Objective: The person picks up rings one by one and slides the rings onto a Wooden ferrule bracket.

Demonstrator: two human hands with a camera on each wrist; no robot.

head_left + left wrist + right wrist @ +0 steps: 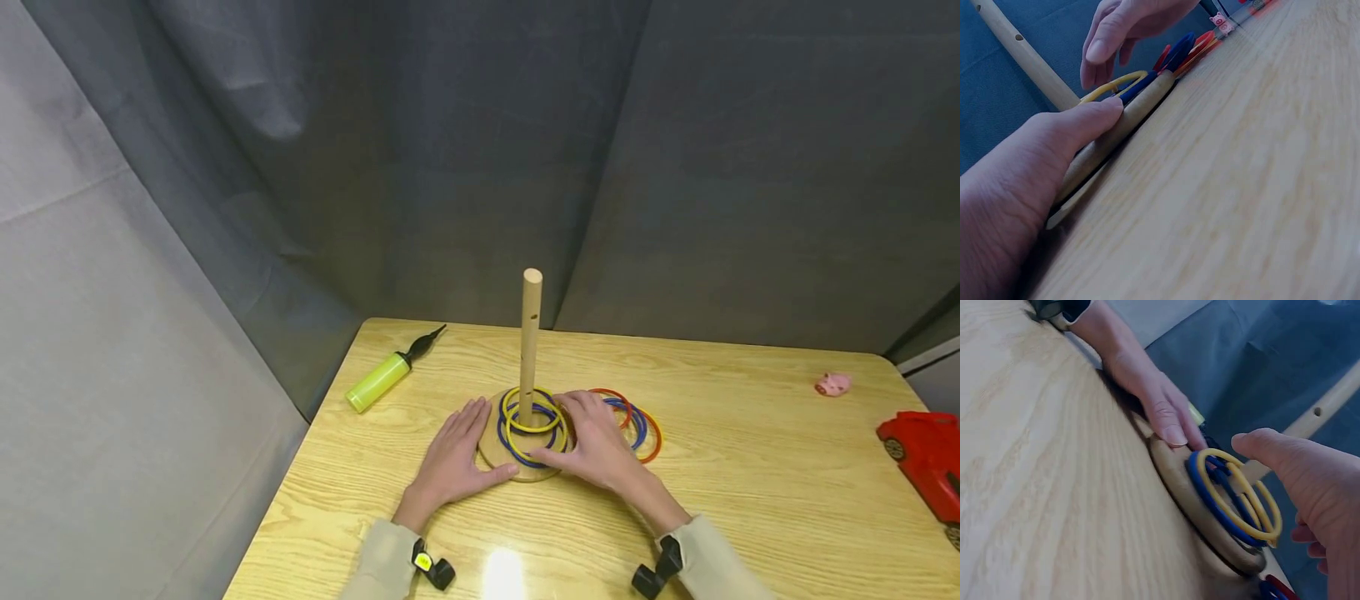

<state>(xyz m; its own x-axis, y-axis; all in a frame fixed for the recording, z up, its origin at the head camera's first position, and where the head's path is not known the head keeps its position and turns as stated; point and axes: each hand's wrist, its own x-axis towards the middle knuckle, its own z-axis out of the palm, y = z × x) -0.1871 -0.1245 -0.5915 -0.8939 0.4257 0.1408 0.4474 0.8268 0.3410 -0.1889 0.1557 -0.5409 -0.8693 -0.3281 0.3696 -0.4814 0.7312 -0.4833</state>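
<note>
A round wooden base [492,454] with an upright peg [530,333] stands on the table. Around the peg's foot lie yellow rings [553,426] and blue rings [504,435], overlapping one another. My left hand [459,457] rests at the base's left side, fingers straight along the rim; its thumb touches the front edge, as the left wrist view shows. Over the right side of the base hovers my right hand [600,442], thumb and fingers spread around the rings. In the right wrist view its thumb [1260,445] is raised beside the peg, apart from the yellow ring [1275,515].
More rings, red [657,442] and blue [640,425] among them, lie right of the base. A green hand pump [378,382] with a black nozzle is at the back left. Far right are a pink pig toy [833,383] and a red toy car [930,467]. Dark curtains hang behind the table.
</note>
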